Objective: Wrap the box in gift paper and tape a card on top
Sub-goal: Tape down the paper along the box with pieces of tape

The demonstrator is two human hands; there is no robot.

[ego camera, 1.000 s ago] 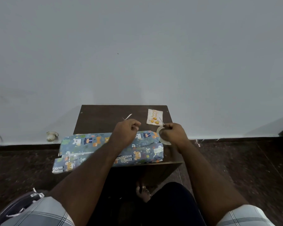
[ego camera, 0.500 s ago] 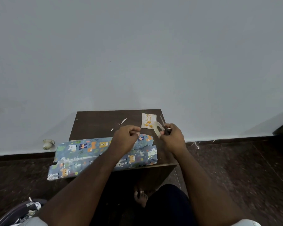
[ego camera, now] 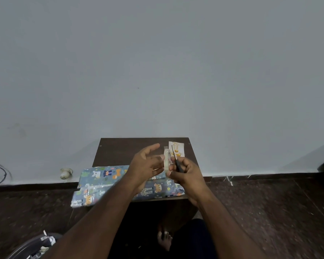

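The box (ego camera: 105,176), wrapped in blue paper with cartoon animals, lies along the near edge of a small dark table (ego camera: 123,148) and overhangs its left side. A white card (ego camera: 180,148) with orange print rests at the table's far right corner. My right hand (ego camera: 185,172) is raised above the box's right end and grips a clear tape roll (ego camera: 166,159) together with small scissors (ego camera: 174,152), blade pointing up. My left hand (ego camera: 146,165) hovers just left of the roll with fingers spread, thumb tip at the roll's edge.
The table stands against a plain grey wall. A white fitting (ego camera: 65,172) sits at the wall base to the left, with a dark cable (ego camera: 0,172) further left. A bag (ego camera: 37,245) lies at bottom left. My bare foot (ego camera: 164,240) rests under the table.
My left hand has lifted off the box and spread its fingers beside the tape roll. My right hand has raised the roll and scissors and turned the roll edge-on.
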